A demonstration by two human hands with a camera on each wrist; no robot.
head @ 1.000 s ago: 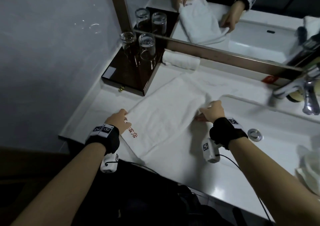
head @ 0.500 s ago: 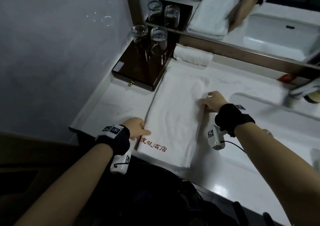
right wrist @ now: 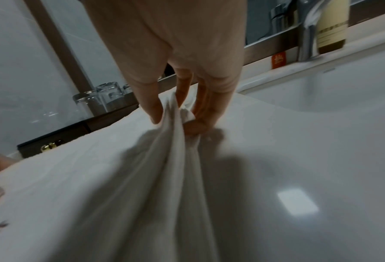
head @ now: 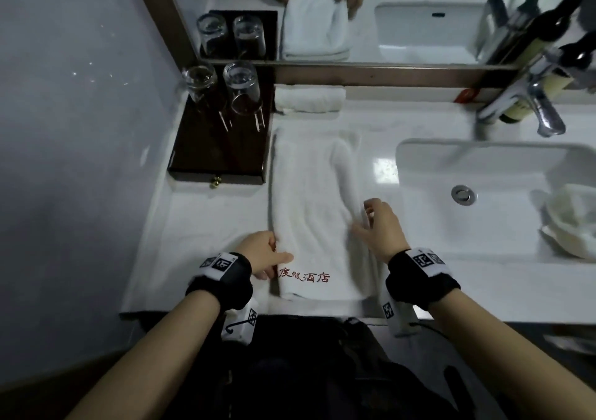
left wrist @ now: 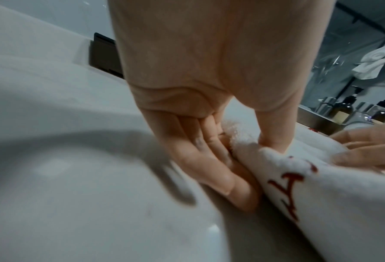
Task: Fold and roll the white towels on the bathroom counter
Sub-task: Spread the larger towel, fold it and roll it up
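On counter (head: 200, 226), towel (head: 309, 194) now straightened lengthwise, both hands' fingers (right wrist: 155, 109) pinching its edges

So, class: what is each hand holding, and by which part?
Both hold the folded towel. The left hand pinches its left edge near the red lettering; the right hand pinches a bunch of its right edge.

The towel (head: 309, 213) was white terry cloth, matt and nubbly, with red embroidered characters; the counter (head: 200, 226) looked like smooth white stone, glossy enough to mirror a light; the tray (head: 219, 148) was dark, polished wood; the tumblers (head: 242, 87) were clear glass; the tap (head: 545, 110) was shiny chromed metal.
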